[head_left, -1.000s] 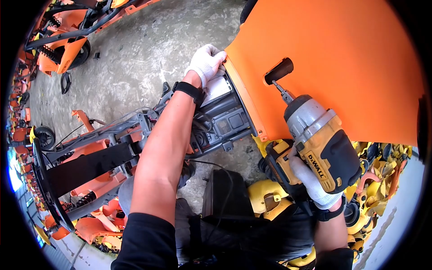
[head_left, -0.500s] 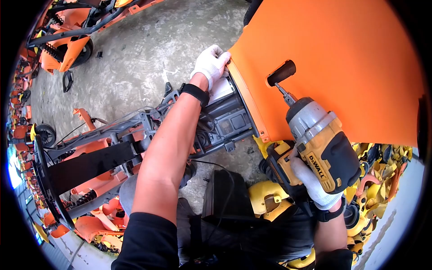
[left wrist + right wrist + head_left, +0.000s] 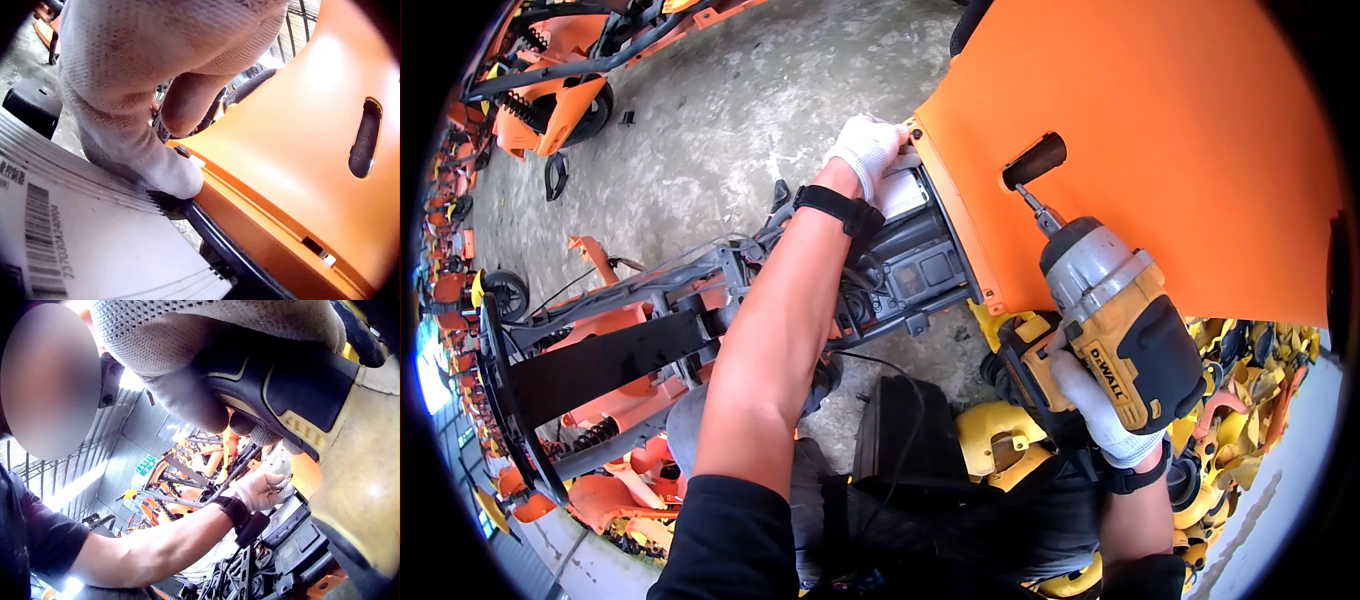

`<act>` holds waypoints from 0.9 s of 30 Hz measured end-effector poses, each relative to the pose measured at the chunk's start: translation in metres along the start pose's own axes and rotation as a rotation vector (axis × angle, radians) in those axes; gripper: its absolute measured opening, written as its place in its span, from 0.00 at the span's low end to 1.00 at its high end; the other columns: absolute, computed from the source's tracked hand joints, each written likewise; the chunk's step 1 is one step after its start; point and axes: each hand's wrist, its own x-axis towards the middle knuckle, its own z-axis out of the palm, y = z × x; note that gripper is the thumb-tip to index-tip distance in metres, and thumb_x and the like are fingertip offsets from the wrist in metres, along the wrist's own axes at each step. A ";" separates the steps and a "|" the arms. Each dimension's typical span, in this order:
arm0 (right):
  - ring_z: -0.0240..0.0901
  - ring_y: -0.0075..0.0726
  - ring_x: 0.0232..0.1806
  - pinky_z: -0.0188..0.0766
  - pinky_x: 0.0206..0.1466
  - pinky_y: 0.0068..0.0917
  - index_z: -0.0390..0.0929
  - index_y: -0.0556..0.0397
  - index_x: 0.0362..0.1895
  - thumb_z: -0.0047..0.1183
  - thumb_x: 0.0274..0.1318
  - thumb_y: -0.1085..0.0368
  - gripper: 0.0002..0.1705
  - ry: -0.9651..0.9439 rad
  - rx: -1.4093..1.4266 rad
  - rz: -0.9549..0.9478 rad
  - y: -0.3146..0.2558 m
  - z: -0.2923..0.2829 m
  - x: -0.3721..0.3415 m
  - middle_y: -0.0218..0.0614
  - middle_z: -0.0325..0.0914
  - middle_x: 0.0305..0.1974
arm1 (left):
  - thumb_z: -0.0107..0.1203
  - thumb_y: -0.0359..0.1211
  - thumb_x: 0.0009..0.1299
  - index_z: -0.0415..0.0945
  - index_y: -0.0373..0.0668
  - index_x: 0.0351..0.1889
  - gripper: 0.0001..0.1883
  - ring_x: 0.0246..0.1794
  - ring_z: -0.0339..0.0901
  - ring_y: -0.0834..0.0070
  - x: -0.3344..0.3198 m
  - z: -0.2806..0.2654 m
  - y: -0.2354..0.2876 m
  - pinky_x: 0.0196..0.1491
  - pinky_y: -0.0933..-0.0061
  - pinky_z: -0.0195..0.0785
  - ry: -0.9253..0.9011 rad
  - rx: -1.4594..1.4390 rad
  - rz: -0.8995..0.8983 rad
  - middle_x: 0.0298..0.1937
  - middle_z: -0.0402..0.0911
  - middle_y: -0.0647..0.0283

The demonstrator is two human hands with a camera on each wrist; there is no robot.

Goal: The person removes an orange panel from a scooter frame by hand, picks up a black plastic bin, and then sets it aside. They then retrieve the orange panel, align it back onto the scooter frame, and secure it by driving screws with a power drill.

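Note:
My white-gloved left hand (image 3: 866, 152) is at the near corner of the large orange panel (image 3: 1140, 130), beside a small dark fastener (image 3: 916, 134). In the left wrist view its curled fingers (image 3: 178, 178) lie against the panel's edge, below the dark fastener (image 3: 182, 152). With my gloved right hand (image 3: 1100, 405) I grip the handle of a yellow-and-black DeWALT driver (image 3: 1125, 330). The driver's bit (image 3: 1029, 197) points at the lower end of the panel's slot (image 3: 1034, 162); whether it touches anything inside cannot be told.
A vehicle frame (image 3: 690, 285) with cables extends left from the panel, with a labelled white box (image 3: 119, 244) near my left hand. Yellow parts (image 3: 1000, 440) lie below, and more are piled at right (image 3: 1240, 400). Another orange vehicle (image 3: 560, 105) stands on the concrete floor (image 3: 730, 100).
My left fingers have shifted at the panel's corner, and the dark fastener shows more plainly. The panel and frame have moved slightly right in the head view; the driver stays beside the slot.

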 end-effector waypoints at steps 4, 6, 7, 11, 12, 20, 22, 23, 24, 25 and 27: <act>0.78 0.26 0.25 0.74 0.32 0.21 0.80 0.58 0.33 0.63 0.37 0.72 0.12 0.289 -0.120 -0.191 -0.005 0.006 0.009 0.32 0.81 0.26 | 0.52 0.25 0.68 0.72 0.25 0.44 0.11 0.34 0.79 0.68 -0.009 0.005 0.005 0.38 0.73 0.78 0.037 -0.075 0.027 0.41 0.78 0.52; 0.78 0.26 0.25 0.74 0.32 0.21 0.80 0.58 0.32 0.62 0.37 0.73 0.12 0.287 -0.123 -0.183 0.000 0.004 0.006 0.32 0.81 0.26 | 0.54 0.26 0.68 0.71 0.24 0.44 0.12 0.33 0.79 0.69 -0.008 0.004 0.006 0.37 0.74 0.78 0.031 -0.050 0.022 0.41 0.78 0.52; 0.77 0.32 0.31 0.73 0.36 0.26 0.78 0.56 0.39 0.66 0.37 0.67 0.20 0.212 -0.098 -0.190 0.003 0.002 0.004 0.34 0.80 0.32 | 0.55 0.27 0.67 0.71 0.24 0.44 0.14 0.32 0.79 0.70 -0.007 0.003 0.007 0.36 0.74 0.77 0.025 -0.025 0.016 0.41 0.78 0.52; 0.77 0.39 0.34 0.73 0.38 0.30 0.77 0.55 0.42 0.70 0.36 0.63 0.25 0.133 0.021 -0.152 0.000 0.002 0.006 0.35 0.80 0.36 | 0.64 0.34 0.62 0.72 0.23 0.42 0.21 0.28 0.77 0.73 0.009 0.003 0.000 0.30 0.75 0.74 0.088 0.078 0.037 0.37 0.79 0.53; 0.77 0.39 0.34 0.73 0.38 0.30 0.77 0.55 0.42 0.70 0.36 0.63 0.25 0.132 0.020 -0.153 0.000 0.003 0.006 0.35 0.80 0.36 | 0.64 0.34 0.62 0.72 0.23 0.42 0.21 0.28 0.77 0.73 0.012 0.003 -0.001 0.30 0.75 0.74 0.089 0.076 0.036 0.37 0.79 0.53; 0.77 0.36 0.34 0.73 0.36 0.28 0.77 0.55 0.42 0.71 0.36 0.63 0.26 0.151 -0.065 -0.192 0.002 0.000 0.007 0.35 0.80 0.35 | 0.65 0.35 0.62 0.73 0.27 0.41 0.19 0.25 0.78 0.74 0.016 0.001 -0.005 0.29 0.72 0.74 0.111 0.209 0.021 0.32 0.80 0.55; 0.77 0.36 0.34 0.73 0.36 0.28 0.77 0.55 0.42 0.71 0.35 0.62 0.26 0.175 -0.025 -0.173 0.003 0.002 0.006 0.35 0.80 0.35 | 0.64 0.34 0.62 0.73 0.28 0.40 0.18 0.25 0.78 0.74 0.016 0.000 -0.006 0.29 0.74 0.74 0.100 0.157 0.020 0.33 0.80 0.55; 0.77 0.36 0.34 0.73 0.35 0.28 0.77 0.55 0.42 0.71 0.35 0.62 0.26 0.195 0.016 -0.153 0.003 0.004 0.005 0.35 0.80 0.35 | 0.64 0.33 0.63 0.72 0.29 0.40 0.17 0.25 0.79 0.74 0.016 -0.001 -0.008 0.28 0.75 0.74 0.089 0.104 0.016 0.33 0.80 0.55; 0.77 0.36 0.34 0.73 0.35 0.28 0.77 0.55 0.42 0.71 0.35 0.62 0.26 0.196 0.018 -0.153 0.003 0.004 0.004 0.35 0.80 0.35 | 0.64 0.33 0.63 0.72 0.29 0.40 0.17 0.25 0.79 0.74 0.017 -0.001 -0.009 0.28 0.75 0.74 0.090 0.106 0.016 0.33 0.80 0.55; 0.77 0.36 0.34 0.73 0.35 0.28 0.77 0.55 0.42 0.72 0.34 0.62 0.26 0.189 0.031 -0.135 0.004 0.005 0.003 0.35 0.80 0.35 | 0.64 0.33 0.63 0.72 0.29 0.40 0.17 0.26 0.79 0.74 0.017 -0.001 -0.009 0.27 0.76 0.74 0.078 0.094 0.018 0.34 0.80 0.55; 0.78 0.36 0.34 0.73 0.36 0.28 0.77 0.54 0.42 0.72 0.34 0.62 0.26 0.183 0.044 -0.118 0.000 0.005 0.005 0.34 0.80 0.35 | 0.64 0.32 0.63 0.71 0.30 0.40 0.17 0.26 0.79 0.74 0.017 -0.001 -0.009 0.27 0.76 0.74 0.066 0.082 0.020 0.34 0.80 0.55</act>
